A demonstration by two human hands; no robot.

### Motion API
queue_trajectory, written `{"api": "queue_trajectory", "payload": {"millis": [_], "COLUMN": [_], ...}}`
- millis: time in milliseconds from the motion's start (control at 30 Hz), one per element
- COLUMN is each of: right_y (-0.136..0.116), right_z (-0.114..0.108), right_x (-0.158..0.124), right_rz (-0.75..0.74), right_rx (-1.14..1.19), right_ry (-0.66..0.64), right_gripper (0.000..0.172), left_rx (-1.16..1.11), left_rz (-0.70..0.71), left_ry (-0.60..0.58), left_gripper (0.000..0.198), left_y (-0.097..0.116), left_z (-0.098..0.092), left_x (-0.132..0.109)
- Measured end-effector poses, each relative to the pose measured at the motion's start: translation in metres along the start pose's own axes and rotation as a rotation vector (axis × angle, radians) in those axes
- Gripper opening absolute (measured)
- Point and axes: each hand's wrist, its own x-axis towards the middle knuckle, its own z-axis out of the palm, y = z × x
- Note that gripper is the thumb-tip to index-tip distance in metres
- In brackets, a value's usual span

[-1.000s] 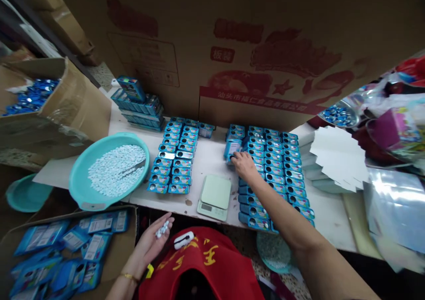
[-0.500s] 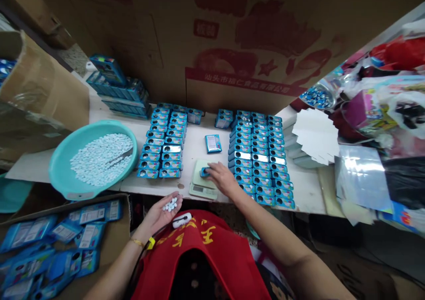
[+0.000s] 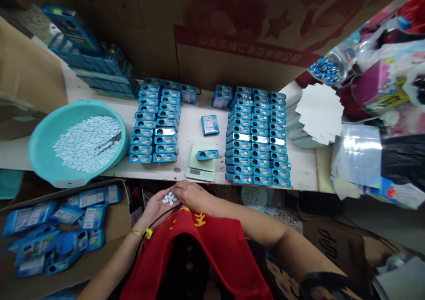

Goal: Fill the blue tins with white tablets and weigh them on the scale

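Observation:
My left hand, palm up and cupped, holds a small heap of white candies. Over its fingertips lies my right hand, with its fingers bent together at the edge of the heap; whatever is between them is hidden. Just beyond both hands, a blue candy box rests alone on a pale green scale. Another blue box lies flat behind the scale.
Rows of upright blue boxes stand left and right of the scale. A turquoise basin of white candies with a metal scoop is at left. Below it, a carton holds blue boxes. A large cardboard box walls the back.
My right hand has left the box on the scale and come back to my left hand. The box stays on the scale. The view has tipped downward.

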Motion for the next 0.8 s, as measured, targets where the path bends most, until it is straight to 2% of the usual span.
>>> {"api": "queue_trajectory", "payload": {"millis": [200, 500, 633, 800], "right_y": [-0.002, -0.004, 0.005, 0.049], "right_z": [0.006, -0.005, -0.013, -0.037], "right_x": [0.003, 0.001, -0.008, -0.014], "right_rz": [-0.021, -0.057, -0.032, 0.196], "right_rx": [-0.068, -0.087, -0.033, 0.041], "right_ry": [-0.027, -0.033, 0.102, 0.429], "right_gripper": [0.011, 0.01, 0.011, 0.016], "left_rx": [0.022, 0.057, 0.023, 0.041], "left_rz": [-0.032, -0.05, -0.01, 0.004], "left_ry": [0.017, 0.006, -0.071, -0.174], "left_gripper": [0.022, 0.022, 0.021, 0.028], "left_y": [0.003, 0.003, 0.005, 0.013], "left_z": [-0.006, -0.004, 0.003, 0.017], "left_x": [0.0, 0.002, 0.006, 0.008]}}
